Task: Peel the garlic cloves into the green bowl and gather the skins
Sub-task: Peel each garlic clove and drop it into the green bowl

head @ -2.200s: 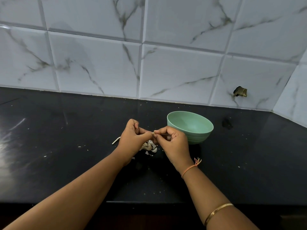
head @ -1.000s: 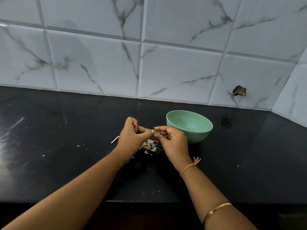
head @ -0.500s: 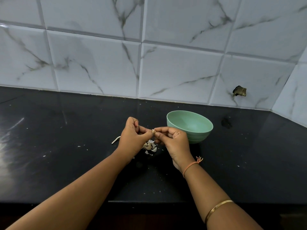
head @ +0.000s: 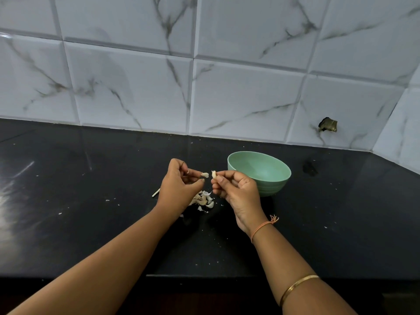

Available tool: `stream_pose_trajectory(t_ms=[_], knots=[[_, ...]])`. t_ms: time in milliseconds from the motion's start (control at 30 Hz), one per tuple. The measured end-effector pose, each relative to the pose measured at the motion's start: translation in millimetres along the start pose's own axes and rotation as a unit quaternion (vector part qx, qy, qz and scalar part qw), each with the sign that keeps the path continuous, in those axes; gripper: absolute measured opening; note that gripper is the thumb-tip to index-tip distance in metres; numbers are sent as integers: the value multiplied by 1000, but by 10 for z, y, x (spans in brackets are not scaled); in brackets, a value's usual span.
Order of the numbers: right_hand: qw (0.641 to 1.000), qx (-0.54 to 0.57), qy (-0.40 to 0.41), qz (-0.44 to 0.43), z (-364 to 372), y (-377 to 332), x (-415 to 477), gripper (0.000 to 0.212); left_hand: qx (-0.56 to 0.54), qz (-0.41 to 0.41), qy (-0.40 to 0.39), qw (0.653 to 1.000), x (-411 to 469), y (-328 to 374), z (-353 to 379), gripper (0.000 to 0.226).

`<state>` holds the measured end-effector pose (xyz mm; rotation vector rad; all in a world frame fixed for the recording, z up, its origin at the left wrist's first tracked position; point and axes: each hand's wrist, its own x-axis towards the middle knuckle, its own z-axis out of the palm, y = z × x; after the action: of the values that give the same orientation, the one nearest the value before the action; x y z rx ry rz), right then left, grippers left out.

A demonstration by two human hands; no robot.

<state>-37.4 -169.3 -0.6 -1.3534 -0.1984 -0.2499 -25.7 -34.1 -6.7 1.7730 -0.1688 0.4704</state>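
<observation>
Above the black counter (head: 91,223), my left hand (head: 179,189) pinches a small pale piece of garlic skin (head: 205,175) at its fingertips. My right hand (head: 238,189) pinches a garlic clove (head: 213,174) between thumb and forefinger, a short gap from the left hand's piece. The green bowl (head: 272,178) stands just right of and behind my right hand; what shows of its inside is bare. Below the hands lies a small pile of garlic skins (head: 203,200) on the counter, partly hidden by my left hand.
A thin pale stalk (head: 156,192) lies on the counter left of my left hand. Small white flecks are scattered over the counter. The marble-tiled wall (head: 204,76) rises behind, with a dark hole (head: 328,125) at the right. The counter's front edge runs below my forearms.
My hands were joined on the clove and have drawn apart. A bit of skin has come away in my left hand; the clove stays in my right.
</observation>
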Motion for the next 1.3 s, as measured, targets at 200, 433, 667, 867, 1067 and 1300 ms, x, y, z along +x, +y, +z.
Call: stream_pose_trajectory(t_ms=[200, 433, 667, 867, 1067, 1300], knots=[[1000, -23, 0, -3, 9, 15, -3, 16, -15, 25, -22, 999, -12, 23, 8, 31], [999, -48, -10, 5, 24, 11, -9, 15, -96, 0, -31, 995, -32, 75, -6, 35], [998, -58, -8, 6, 22, -1, -7, 15, -108, -15, -36, 993, -29, 74, -19, 36], [999, -53, -5, -8, 12, 13, -6, 9, -109, -22, -36, 993, -22, 72, -18, 37], [995, -95, -6, -42, 8, 22, -2, 13, -101, -25, -37, 994, -24, 72, -13, 38], [994, -102, -9, -36, 17, 20, -3, 13, -94, -22, -37, 995, -31, 74, -15, 38]])
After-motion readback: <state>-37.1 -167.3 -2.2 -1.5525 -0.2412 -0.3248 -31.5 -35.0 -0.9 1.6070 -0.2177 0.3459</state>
